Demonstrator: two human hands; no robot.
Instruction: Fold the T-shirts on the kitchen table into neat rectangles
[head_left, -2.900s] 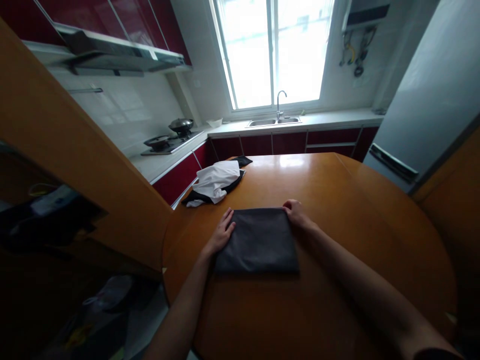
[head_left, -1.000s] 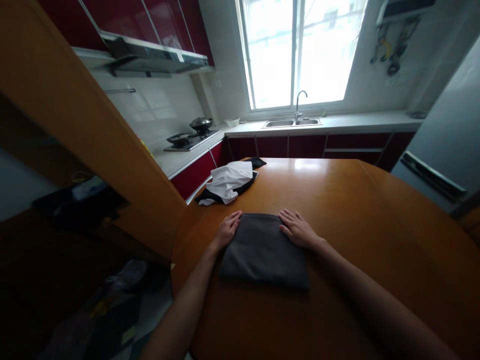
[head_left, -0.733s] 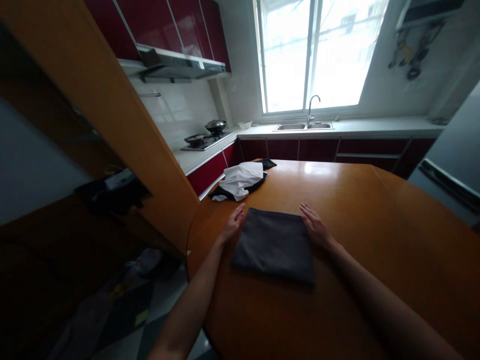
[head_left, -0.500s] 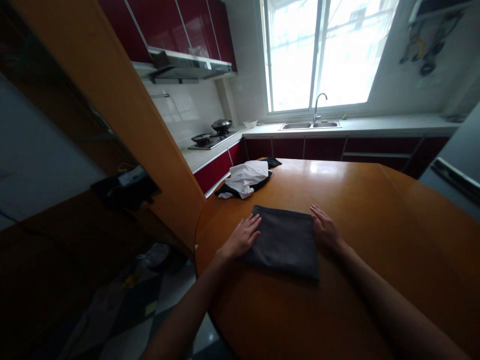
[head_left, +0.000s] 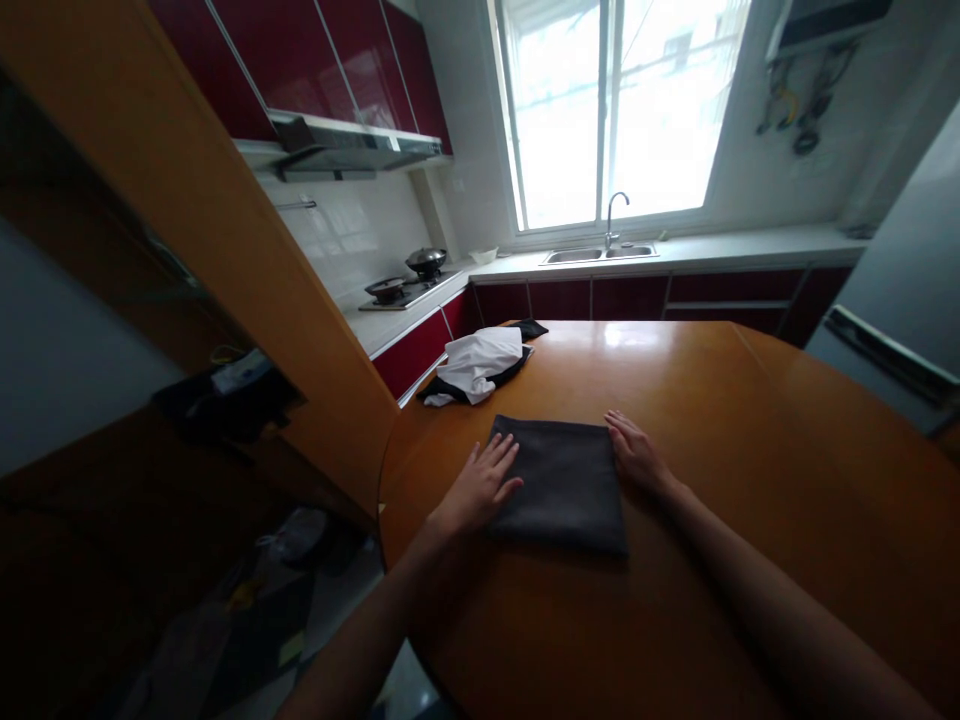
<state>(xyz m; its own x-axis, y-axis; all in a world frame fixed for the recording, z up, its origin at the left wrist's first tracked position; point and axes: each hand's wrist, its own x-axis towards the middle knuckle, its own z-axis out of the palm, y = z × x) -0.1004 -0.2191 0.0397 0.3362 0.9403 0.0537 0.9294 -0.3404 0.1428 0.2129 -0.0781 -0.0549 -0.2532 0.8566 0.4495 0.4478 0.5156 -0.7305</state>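
Observation:
A dark grey folded cloth (head_left: 564, 487), roughly square and flat, lies on the wooden table (head_left: 750, 480); it may be a garment, but its kind does not show. My left hand (head_left: 480, 485) rests on the cloth's left edge with its fingers spread and the thumb apart. At the opposite edge, my right hand (head_left: 636, 450) lies along the cloth's upper right side, fingers stretched out and pointing away from me. Neither hand grips the fabric.
A loose heap of white and black clothes (head_left: 480, 362) sits at the table's far left edge. Behind it are a gas stove (head_left: 409, 290) with pans and a counter with a sink (head_left: 600, 254). A wooden door frame (head_left: 300, 300) stands close on the left.
My view has turned slightly, so the room appears shifted left. The fingers of my left hand have spread a little more on the cloth. The cloth stays flat between both hands.

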